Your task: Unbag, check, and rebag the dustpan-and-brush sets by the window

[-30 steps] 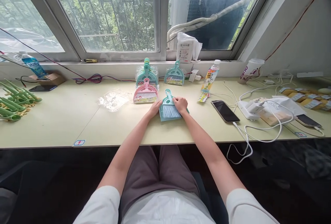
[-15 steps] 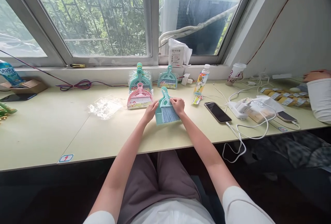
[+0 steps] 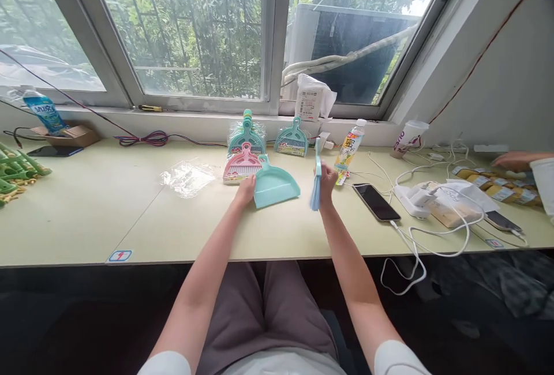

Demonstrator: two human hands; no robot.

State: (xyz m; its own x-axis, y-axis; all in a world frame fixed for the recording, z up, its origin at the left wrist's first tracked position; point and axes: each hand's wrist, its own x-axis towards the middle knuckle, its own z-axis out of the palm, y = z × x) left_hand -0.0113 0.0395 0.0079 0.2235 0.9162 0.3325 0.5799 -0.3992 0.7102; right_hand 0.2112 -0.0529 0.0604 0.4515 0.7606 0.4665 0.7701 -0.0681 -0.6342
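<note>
My left hand (image 3: 247, 191) grips the left edge of a teal dustpan (image 3: 276, 186), tilted so its inside faces me above the table. Apart from it, to the right, my right hand (image 3: 328, 186) is closed on a small teal hand brush (image 3: 317, 176), seen edge-on with its blue bristles pointing down. Just behind the dustpan lies a pink dustpan-and-brush set (image 3: 243, 162) in clear wrapping. Several wrapped teal sets (image 3: 246, 135) are lined up behind that one, and another teal set (image 3: 293, 137) leans near the window ledge.
Crumpled clear plastic (image 3: 188, 179) lies left on the table (image 3: 142, 213). To the right are a drink bottle (image 3: 350, 145), a phone (image 3: 376, 202), a power strip (image 3: 413, 201) with trailing white cables and a paper cup (image 3: 409, 137). Another person's hand (image 3: 515, 161) is at far right.
The brush has come away from the dustpan; my right hand moved right with it and turned it edge-on. My left hand still holds the dustpan, its inside now bare. The head view shifted slightly.
</note>
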